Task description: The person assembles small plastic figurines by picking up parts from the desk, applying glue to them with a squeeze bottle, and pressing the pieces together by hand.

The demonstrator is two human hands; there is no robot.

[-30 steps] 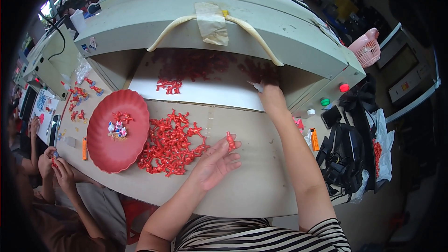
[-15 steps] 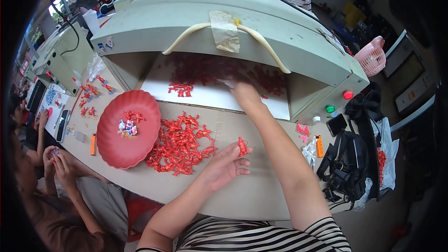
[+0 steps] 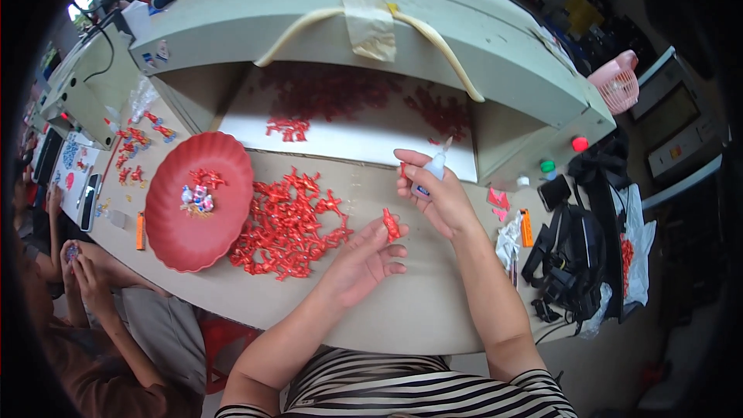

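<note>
left hand: the thumb and forefinger of the left hand [image 3: 357,265] pinch one red figure [image 3: 391,226]; the other fingers are loosely spread.
right hand: the right hand [image 3: 447,205] is closed around a small white bottle [image 3: 436,170], with a small red piece [image 3: 402,171] at the fingertips; its exact shape cannot be told.
figure from bottle: the figure lies to the left of the bottle and nearer the person's body, the two near but apart; the left hand has it, and the right hand is just beside it.
bottle axis: slanting, base toward the palm, nozzle [image 3: 448,142] aimed outward and a little right, away from the figure.
figure axis: close to upright in the view, its far end leaning slightly left; which end is its head cannot be told.
pile: many red figures [image 3: 282,232] lie on the table left of the left hand.
bowl: a red scalloped bowl [image 3: 172,244] stands beyond the pile, farther left.
cabinet: a pale open-fronted cabinet [image 3: 511,81] stands beyond both hands.
</note>
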